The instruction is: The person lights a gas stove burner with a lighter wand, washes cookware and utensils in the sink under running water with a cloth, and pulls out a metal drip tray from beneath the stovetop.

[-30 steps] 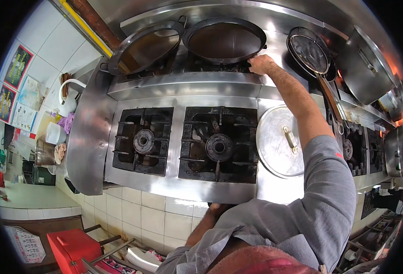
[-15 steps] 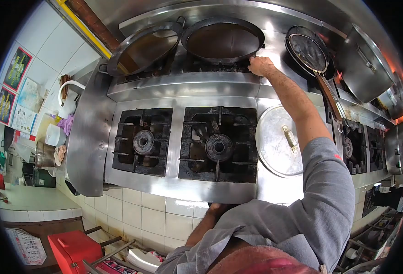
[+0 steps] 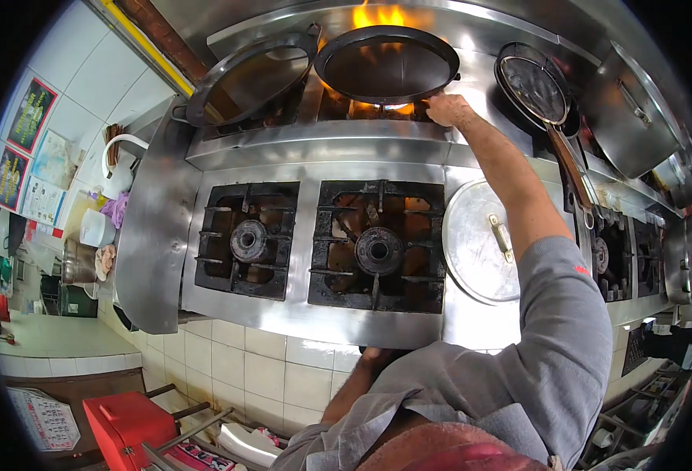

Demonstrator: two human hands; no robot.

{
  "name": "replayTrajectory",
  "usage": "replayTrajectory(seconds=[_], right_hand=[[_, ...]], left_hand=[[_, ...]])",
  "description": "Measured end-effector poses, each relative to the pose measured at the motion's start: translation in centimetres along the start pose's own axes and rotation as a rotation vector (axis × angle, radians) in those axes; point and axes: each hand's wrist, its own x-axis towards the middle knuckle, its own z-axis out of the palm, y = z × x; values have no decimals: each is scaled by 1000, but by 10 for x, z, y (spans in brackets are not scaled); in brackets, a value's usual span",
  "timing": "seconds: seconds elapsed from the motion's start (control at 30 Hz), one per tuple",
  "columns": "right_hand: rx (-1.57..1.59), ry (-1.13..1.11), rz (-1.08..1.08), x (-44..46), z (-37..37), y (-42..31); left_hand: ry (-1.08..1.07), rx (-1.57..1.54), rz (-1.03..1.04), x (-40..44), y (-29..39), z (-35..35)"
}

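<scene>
My right hand (image 3: 449, 111) is stretched to the back of the stove, at the lower right of a large black wok (image 3: 385, 67). Its fingers are closed, and whatever they hold is hidden. Flames (image 3: 397, 107) burn under this wok, and more fire rises behind its far rim. Dark liquid lies in the wok. To its left stands a second wok (image 3: 253, 80), tilted in view, also with liquid inside. Below the stove's front edge is my left hand (image 3: 373, 357), mostly hidden by the edge and my body; its fingers do not show.
Two front burners (image 3: 249, 240) (image 3: 378, 250) show no flame. A round metal lid (image 3: 475, 243) lies right of them, under my right forearm. Strainers with long handles (image 3: 530, 88) rest at the back right, beside a big pot (image 3: 632, 110). A red box (image 3: 126, 428) is lower left.
Fire has appeared beneath and behind the right-hand wok, where none showed before. An orange glow now shows through the front burners. Both hands stay in about the same place.
</scene>
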Motion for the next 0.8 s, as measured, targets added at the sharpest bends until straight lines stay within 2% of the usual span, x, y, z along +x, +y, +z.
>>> replayTrajectory(seconds=[0.07, 0.23, 0.3, 0.33, 0.37, 0.4, 0.5, 0.57, 0.67, 0.73, 0.8], right_hand=[[55, -29, 41, -18, -9, 7], [237, -5, 230, -98, -12, 32], [376, 105, 261, -135, -5, 38], [470, 139, 259, -152, 0, 41], [541, 176, 233, -169, 6, 42], [626, 122, 259, -183, 9, 44], [691, 220, 281, -223, 28, 44], [802, 196, 350, -246, 25, 38], [839, 173, 361, -270, 29, 29], [870, 147, 380, -281, 32, 24], [932, 114, 374, -288, 41, 21]], left_hand=[[-226, 71, 186, 1, -6, -17], [-133, 99, 119, 4, -10, -29], [-123, 109, 109, 14, -13, -34], [-84, 465, 243, 20, -15, -39], [-71, 645, 311, 26, -16, -45], [-46, 824, 379, 31, -17, -52], [57, 792, 313, 26, -17, -53], [-22, 1547, 445, 7, -1, -24], [-98, 1530, 457, 20, 1, -43], [-73, 1130, 509, 22, -9, -48], [-32, 616, 250, 13, -5, -28]])
